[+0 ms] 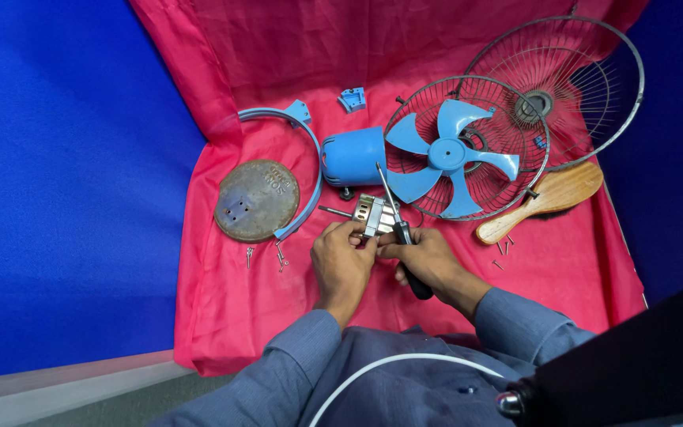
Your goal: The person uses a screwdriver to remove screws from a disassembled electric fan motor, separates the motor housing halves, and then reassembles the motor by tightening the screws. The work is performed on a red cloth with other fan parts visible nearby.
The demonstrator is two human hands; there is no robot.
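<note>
Motor core is pinched by the left hand; right hand grips the screwdriver, whose tip could slip and jab those fingers.

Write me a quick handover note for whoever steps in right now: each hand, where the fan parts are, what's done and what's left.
Left hand: pinching the small metal motor core over the pink cloth.
Right hand: gripping the screwdriver, shaft across the core, tip up near the blue motor housing.
Parts: fan blade in the rear guard, front guard behind, round base plate and blue bracket on the left, wooden brush on the right.
Done: fan taken apart, loose screws out.
Left: core still in hand.
</note>
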